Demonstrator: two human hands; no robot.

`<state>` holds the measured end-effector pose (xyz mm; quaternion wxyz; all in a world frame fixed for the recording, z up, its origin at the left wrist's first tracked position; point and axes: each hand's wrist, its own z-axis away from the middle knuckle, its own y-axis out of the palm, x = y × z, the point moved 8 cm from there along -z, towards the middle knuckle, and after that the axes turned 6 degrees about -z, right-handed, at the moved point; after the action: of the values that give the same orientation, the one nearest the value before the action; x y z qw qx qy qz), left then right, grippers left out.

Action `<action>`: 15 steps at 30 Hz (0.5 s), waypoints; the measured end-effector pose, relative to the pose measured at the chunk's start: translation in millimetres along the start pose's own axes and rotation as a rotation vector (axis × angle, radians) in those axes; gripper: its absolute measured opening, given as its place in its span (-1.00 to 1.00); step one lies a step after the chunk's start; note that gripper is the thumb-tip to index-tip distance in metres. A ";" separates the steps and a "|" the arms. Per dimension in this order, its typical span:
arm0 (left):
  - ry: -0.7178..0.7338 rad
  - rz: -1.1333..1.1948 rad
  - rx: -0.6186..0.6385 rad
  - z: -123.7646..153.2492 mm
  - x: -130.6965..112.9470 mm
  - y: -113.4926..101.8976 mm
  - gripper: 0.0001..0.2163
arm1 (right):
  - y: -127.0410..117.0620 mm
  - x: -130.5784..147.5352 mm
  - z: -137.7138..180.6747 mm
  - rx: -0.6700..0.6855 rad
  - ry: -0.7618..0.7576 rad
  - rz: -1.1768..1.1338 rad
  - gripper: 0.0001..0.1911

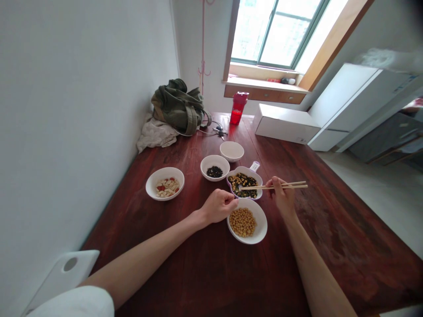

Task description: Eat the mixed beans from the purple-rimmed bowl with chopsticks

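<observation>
My right hand (281, 196) is closed around a pair of wooden chopsticks (294, 185). Their tips reach into a white, purple-rimmed dish (230, 188) with a short handle, holding yellow beans mixed with dark bits. Curled into a fist, my left hand (220, 205) rests beside the left rim of a white bowl (262, 224) of yellow soybeans (243, 222), close to the dish's near edge. Whether its hidden fingertips grip a rim, I cannot tell. Behind it stands a white bowl (205, 166) with black beans or seeds (214, 171).
At left is a bowl (150, 185) of pale and red pieces; a white bowl (231, 150) stands behind the dish. Farther back are a green bag (176, 108), keys (220, 133), a red bottle (238, 109) and a white box (286, 124). A wall (82, 110) borders the table's left side.
</observation>
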<state>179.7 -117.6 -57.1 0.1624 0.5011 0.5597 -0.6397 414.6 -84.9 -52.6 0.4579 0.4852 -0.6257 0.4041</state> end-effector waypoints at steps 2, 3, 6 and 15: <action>0.004 -0.001 0.000 0.0 -0.3 -0.2 -0.57 | -2.6 -0.1 -0.8 -0.008 -0.002 -0.030 -0.47; 0.006 -0.002 0.000 0.0 -0.6 -0.2 -0.57 | -3.7 0.1 -1.0 -0.010 -0.006 -0.043 -0.48; 0.010 -0.005 -0.003 0.0 -1.3 -0.6 -0.57 | -4.5 3.8 -0.3 -0.003 -0.040 -0.045 -0.49; 0.007 0.000 -0.006 0.0 -1.1 -0.5 -0.57 | 15.9 26.5 10.7 0.215 -0.166 0.124 -0.34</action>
<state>179.9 -117.8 -55.9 0.1618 0.5027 0.5623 -0.6364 394.2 -98.2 -30.7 0.3241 0.5237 -0.6433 0.4549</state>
